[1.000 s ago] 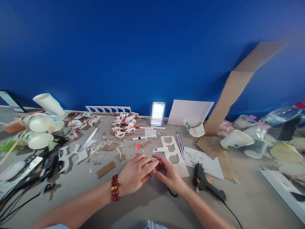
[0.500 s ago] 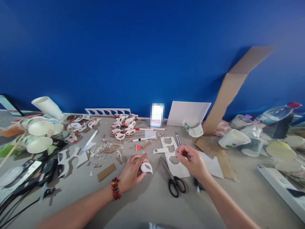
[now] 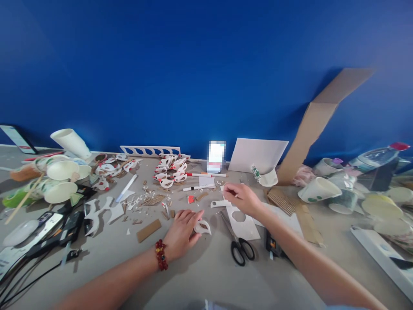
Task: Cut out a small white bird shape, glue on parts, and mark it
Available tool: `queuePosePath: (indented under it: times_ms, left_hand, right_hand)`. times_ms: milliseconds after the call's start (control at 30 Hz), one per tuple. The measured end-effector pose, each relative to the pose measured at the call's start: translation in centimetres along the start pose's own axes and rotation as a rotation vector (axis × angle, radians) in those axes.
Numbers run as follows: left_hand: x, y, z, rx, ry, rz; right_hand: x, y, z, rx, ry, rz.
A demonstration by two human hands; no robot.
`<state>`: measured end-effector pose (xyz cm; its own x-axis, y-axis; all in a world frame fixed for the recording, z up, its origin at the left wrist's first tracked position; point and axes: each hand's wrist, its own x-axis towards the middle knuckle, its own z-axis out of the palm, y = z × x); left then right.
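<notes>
My left hand point(image 3: 183, 230), with a red bead bracelet at the wrist, rests on the table and pinches a white leaf-shaped cutout point(image 3: 203, 227) with a hole in it. Over the top of a white sheet with cut-out holes point(image 3: 247, 228), my right hand point(image 3: 241, 197) is raised with curled fingers. Whatever it may hold is too small to make out. Black-handled scissors point(image 3: 240, 249) lie below it. Several white bird shapes with red beaks point(image 3: 171, 170) are clustered behind my left hand, near red and white pens point(image 3: 201, 175).
A lit phone point(image 3: 216, 157) leans on the blue wall. Paper cups point(image 3: 61, 193) and cables lie at the left. Bent cardboard point(image 3: 305, 133), cups, a bottle point(image 3: 374, 158) and a power strip point(image 3: 382, 254) stand or lie at the right. Paper scraps point(image 3: 148, 199) litter the middle.
My right hand has moved left and a little up, across the top of the holed sheet. My left hand stays at the white cutout. The whole view has shifted slightly.
</notes>
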<state>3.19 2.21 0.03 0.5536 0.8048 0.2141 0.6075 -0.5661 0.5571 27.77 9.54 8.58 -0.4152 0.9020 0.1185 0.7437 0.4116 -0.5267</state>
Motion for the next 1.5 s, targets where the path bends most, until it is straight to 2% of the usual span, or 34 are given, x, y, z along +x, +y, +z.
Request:
queuePosePath:
  times_ms: [67,200,300,467,533,633,733,867,1000,1100,1167,1233,1267,1333,1433,1500]
  left_hand:
    - [-0.1,0.1,0.0,-0.001,0.006,0.014]
    - [-0.2,0.5,-0.2,0.005,0.046,0.038]
    - [-0.2,0.4,-0.8,0.001,0.121,0.037]
    - [0.2,-0.8,-2.7,0.044,0.282,-0.024]
    - [0.6,-1.4,-3.7,0.124,0.335,-0.065]
    - [1.6,-2.1,-4.9,0.3,0.355,-0.096]
    - [2.4,-2.3,-5.7,0.423,0.299,-0.077]
    - [2.3,-1.7,-6.3,0.438,0.207,-0.001]
    - [1.1,0.4,-7.1,0.245,0.076,0.035]
    - [0.0,1.1,-8.1,0.066,-0.054,0.041]
    - [-0.9,0.4,-9.1,-0.01,-0.077,-0.019]
    - [-1.5,-1.1,-10.2,-0.062,-0.039,-0.182]
    - [-1.6,-1.9,-10.6,-0.027,0.02,-0.247]
    - [-1.3,-3.2,-11.0,0.095,0.104,-0.218]
    - [0.7,-3.9,-10.2,0.269,0.127,-0.075]
    - [2.2,-4.2,-9.0,0.379,0.15,-0.061]
  right_hand:
    - [1.8,-0.1,1.9,-0.161,-0.034,-0.113]
    - [5.7,-0.3,5.7,-0.233,-0.049,-0.18]
    - [7.7,-0.4,7.3,-0.291,-0.08,-0.229]
    - [8.1,-1.4,6.8,-0.395,-0.125,-0.287]
    - [7.4,-2.2,6.1,-0.434,-0.146,-0.307]
    - [6.3,-3.7,5.1,-0.467,-0.184,-0.36]
    - [5.3,-4.9,4.3,-0.488,-0.228,-0.383]
    - [3.7,-5.7,3.5,-0.529,-0.262,-0.349]
    - [0.9,-6.6,3.0,-0.557,-0.229,-0.478]
    - [-1.2,-6.1,1.8,-0.511,-0.175,-0.577]
    - [-2.3,-4.5,0.1,-0.489,-0.146,-0.54]
    - [-3.2,-2.4,-1.9,-0.458,-0.059,-0.385]
    - [-3.7,-1.4,-2.7,-0.431,-0.004,-0.3]
    - [-4.5,-0.4,-3.5,-0.28,0.06,-0.152]
    - [-5.6,-1.3,-1.8,0.155,-0.054,-0.018]
    - [-6.2,-2.5,0.3,0.496,-0.1,0.004]
